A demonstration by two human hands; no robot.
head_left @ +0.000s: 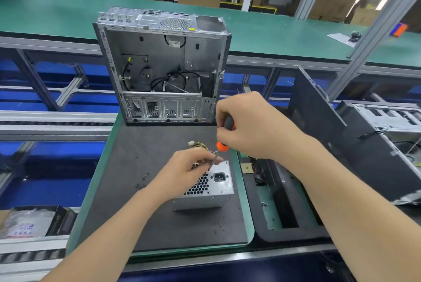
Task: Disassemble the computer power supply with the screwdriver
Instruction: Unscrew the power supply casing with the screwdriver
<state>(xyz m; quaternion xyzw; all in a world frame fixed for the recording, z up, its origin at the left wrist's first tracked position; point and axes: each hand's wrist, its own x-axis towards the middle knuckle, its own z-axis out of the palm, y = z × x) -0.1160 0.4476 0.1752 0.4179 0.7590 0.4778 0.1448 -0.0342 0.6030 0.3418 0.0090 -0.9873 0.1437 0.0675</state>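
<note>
A grey metal power supply point(218, 187) with a honeycomb grille and a black socket stands on the dark foam mat point(127, 190). Its yellow and black cables point(200, 145) stick out behind it. My right hand point(248, 124) is wrapped around the black and orange handle of a screwdriver point(222, 146), which points down at the unit's top rear edge. My left hand point(184, 173) rests on the grille and pinches the screwdriver's metal shaft near its tip. The tip itself is hidden by my fingers.
An open, emptied computer case point(159, 65) stands upright at the mat's far edge. Small loose screws point(144, 178) lie on the mat to the left. A black side panel and another case point(376, 145) sit to the right. Conveyor rails run on the left.
</note>
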